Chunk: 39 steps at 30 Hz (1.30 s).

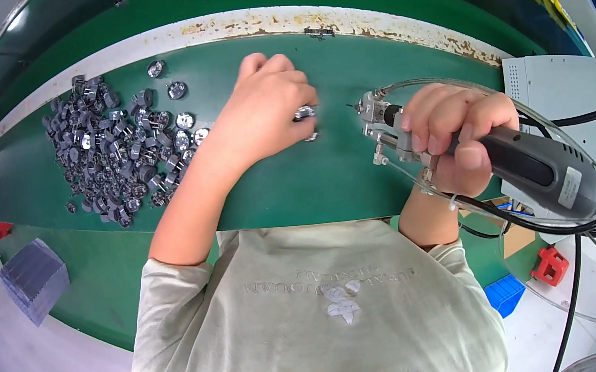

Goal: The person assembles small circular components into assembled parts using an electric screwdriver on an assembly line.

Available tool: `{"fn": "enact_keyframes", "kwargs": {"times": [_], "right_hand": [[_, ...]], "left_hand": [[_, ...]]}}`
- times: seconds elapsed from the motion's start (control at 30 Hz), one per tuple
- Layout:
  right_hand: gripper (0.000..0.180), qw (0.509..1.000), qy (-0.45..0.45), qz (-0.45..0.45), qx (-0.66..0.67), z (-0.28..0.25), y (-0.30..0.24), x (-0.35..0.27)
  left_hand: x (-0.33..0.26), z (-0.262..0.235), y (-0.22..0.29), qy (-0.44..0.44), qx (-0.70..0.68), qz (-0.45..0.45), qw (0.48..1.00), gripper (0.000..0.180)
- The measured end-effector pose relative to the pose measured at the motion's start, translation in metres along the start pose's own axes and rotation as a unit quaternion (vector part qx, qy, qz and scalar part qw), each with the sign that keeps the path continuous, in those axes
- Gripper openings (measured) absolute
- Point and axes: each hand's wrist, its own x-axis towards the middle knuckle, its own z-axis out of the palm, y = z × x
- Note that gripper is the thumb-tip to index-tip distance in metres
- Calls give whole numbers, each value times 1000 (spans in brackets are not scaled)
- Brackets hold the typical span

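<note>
Near the middle of the green bench, my left hand (274, 101) is closed, its fingertips pinching a small round silver-and-dark part (304, 113). Another shiny bit (312, 137) shows just below those fingers, mostly hidden. My right hand (462, 127) wraps round a dark grey corded power hand tool (542, 169) with metal fittings and a thin tip (352, 105). That tip points left toward my left hand, a short gap apart from the part. To the left lies a big heap of similar grey-and-silver parts (115, 148), with a few loose ones such as a part (177, 90) beside it.
A raised white ledge (243, 23) with chipped paint runs along the bench's far side. At the right stands a light grey machine box (557, 89), with black cables and clear tubing (506, 212) looping past my right arm. Blue (505, 295) and red (550, 266) bins are lower right.
</note>
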Motion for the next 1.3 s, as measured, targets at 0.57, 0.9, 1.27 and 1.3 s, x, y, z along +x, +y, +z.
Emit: {"fn": "enact_keyframes", "kwargs": {"times": [0.57, 0.9, 1.27, 1.3], "right_hand": [[34, 999, 28, 15, 32, 4, 7, 0], [27, 1000, -13, 10, 14, 0, 11, 1], [26, 999, -26, 4, -28, 6, 13, 1], [27, 999, -29, 8, -32, 6, 13, 2]], "left_hand": [[9, 27, -4, 71, -31, 75, 994, 27], [8, 30, -5, 75, -25, 67, 995, 22], [8, 32, -6, 74, -23, 63, 995, 21], [8, 32, -6, 76, -20, 65, 995, 21]]}}
